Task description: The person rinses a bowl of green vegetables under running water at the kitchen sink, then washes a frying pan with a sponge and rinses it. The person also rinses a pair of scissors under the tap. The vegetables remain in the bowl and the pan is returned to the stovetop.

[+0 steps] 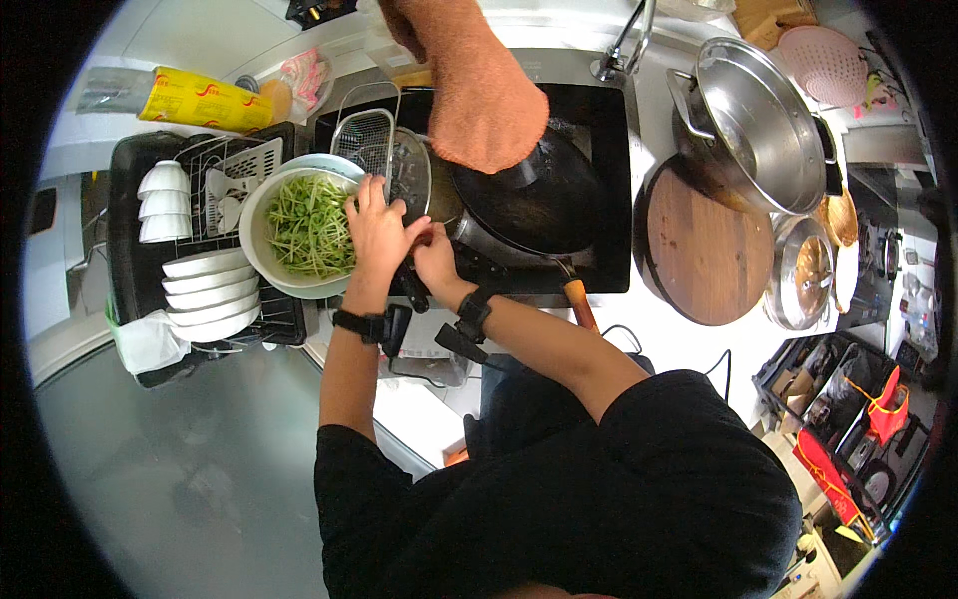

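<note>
A white bowl [258, 247] full of green sprouts [310, 228] stands on the left, with a pale green rim showing beneath it. My left hand [380, 232] lies over the bowl's right edge, fingers spread, palm hidden. Beside it, my right hand [436, 262] has its fingers bent in against my left thumb; whether something small is pinched there is too unclear to tell. Under my wrists lies a black handle [414, 288]. A wire-mesh basket [364, 146] and a glass lid [410, 172] are just beyond my left fingertips.
A black wok [531, 206] with a wooden handle [580, 303] sits on the black cooktop [610, 262]. A brown rounded object [486, 97] blocks part of it. Right: wooden board [711, 247], large steel pot [756, 135]. Left: dish rack [135, 281] with stacked white bowls [213, 296].
</note>
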`<act>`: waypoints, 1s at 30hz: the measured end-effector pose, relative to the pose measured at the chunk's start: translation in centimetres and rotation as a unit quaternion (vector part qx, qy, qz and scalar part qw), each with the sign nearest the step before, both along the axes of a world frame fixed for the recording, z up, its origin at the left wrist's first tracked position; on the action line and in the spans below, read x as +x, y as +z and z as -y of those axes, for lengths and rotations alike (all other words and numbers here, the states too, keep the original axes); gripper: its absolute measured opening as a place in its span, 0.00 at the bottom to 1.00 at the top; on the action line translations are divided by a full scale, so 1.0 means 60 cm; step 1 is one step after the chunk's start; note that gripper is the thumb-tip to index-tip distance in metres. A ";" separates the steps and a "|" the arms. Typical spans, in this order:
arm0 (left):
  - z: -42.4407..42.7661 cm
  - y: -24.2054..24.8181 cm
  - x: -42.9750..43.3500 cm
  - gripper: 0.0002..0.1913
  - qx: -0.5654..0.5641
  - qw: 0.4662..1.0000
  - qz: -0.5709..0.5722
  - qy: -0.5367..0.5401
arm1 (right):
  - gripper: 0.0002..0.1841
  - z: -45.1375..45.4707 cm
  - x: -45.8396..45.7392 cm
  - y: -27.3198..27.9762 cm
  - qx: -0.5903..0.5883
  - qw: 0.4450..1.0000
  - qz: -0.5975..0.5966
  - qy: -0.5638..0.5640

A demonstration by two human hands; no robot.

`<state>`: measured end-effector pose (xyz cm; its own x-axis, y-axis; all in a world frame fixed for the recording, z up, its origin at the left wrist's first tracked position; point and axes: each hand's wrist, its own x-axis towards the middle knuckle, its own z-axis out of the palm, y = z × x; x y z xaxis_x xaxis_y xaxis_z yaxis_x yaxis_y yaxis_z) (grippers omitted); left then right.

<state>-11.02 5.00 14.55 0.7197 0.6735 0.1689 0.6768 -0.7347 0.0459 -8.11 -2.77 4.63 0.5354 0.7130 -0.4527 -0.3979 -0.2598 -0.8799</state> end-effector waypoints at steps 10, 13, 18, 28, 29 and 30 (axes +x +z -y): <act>-0.049 -0.015 0.001 0.17 -0.015 0.997 0.011 0.069 | 0.19 -0.003 -0.023 -0.001 0.191 0.972 -0.139 0.015; -0.055 -0.021 0.002 0.16 0.007 0.997 0.044 0.059 | 0.20 -0.006 -0.014 0.011 0.189 0.973 -0.129 0.009; -0.060 -0.023 0.008 0.14 0.014 0.997 0.035 0.068 | 0.20 -0.007 0.001 0.033 0.173 0.977 -0.118 0.034; -0.071 -0.015 0.002 0.09 -0.036 0.999 0.022 -0.023 | 0.17 -0.018 0.011 -0.009 0.173 0.964 -0.190 0.059; -0.073 -0.015 0.002 0.09 -0.033 0.999 0.021 -0.029 | 0.15 -0.021 0.014 -0.017 0.127 0.986 -0.082 0.064; -0.074 -0.015 0.002 0.09 -0.029 0.999 0.022 -0.039 | 0.13 -0.027 0.023 -0.028 0.060 0.995 0.022 0.075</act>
